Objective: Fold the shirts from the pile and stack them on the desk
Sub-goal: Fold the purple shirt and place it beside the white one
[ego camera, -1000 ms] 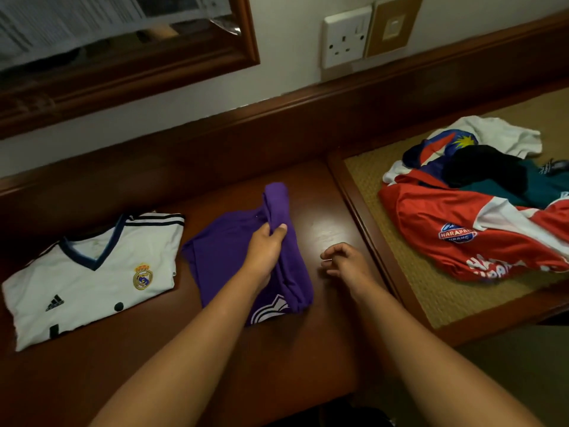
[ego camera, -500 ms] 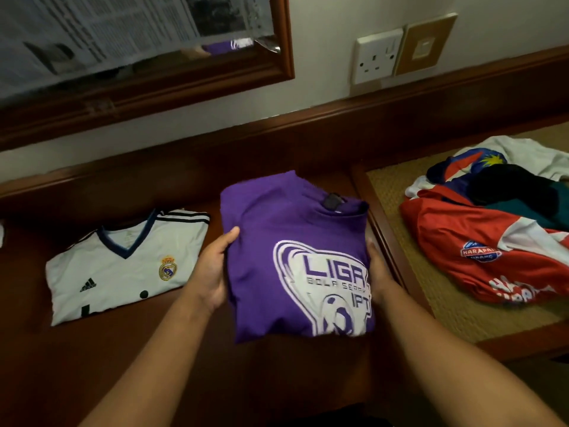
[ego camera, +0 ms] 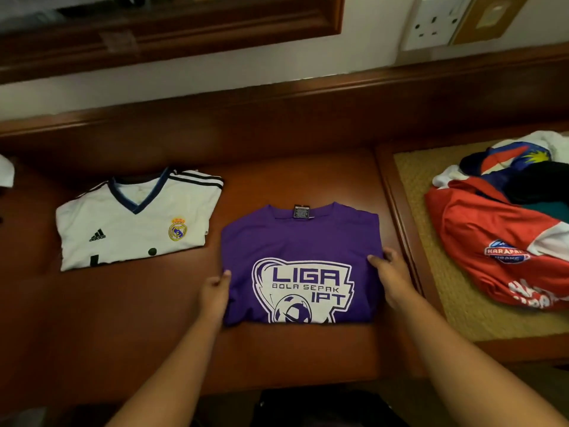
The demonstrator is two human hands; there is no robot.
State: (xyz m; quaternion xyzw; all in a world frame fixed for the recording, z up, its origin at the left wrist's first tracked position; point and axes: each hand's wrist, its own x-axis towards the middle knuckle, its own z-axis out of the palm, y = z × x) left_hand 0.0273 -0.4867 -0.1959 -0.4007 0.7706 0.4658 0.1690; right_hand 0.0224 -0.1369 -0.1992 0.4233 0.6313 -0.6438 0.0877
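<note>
Now, purple shirt: my folded purple cotton T-shirt with the white "LIGA BOLA SEPAK IPT" print (ego camera: pixel 300 263) lies flat on the dark reddish-brown wooden table (ego camera: pixel 123 318), print up, collar and black neck label toward the wall.
Left hand: my left hand (ego camera: pixel 215 292) sits at the shirt's left edge, thumb on top of the cloth and fingers curled under the fold, pinching that edge.
Right hand: my right hand (ego camera: pixel 392 272) holds the right edge the same way, thumb lying on the purple cloth, fingers wrapped round the side.
White shirt: the folded white football jersey with navy V-neck, black shoulder stripes and a round crest (ego camera: pixel 138 220) lies to the left of the purple one, near it but apart.
Pile: the heap of unfolded shirts, red-and-white on the near side with blue, black and teal ones behind (ego camera: pixel 505 229), rests on the woven straw-coloured mat in a wooden frame (ego camera: pixel 437 241) at my right.
Wall: white double socket (ego camera: pixel 431 23) beside a brass plate; dark wooden mirror frame (ego camera: pixel 184 26) upper left.
</note>
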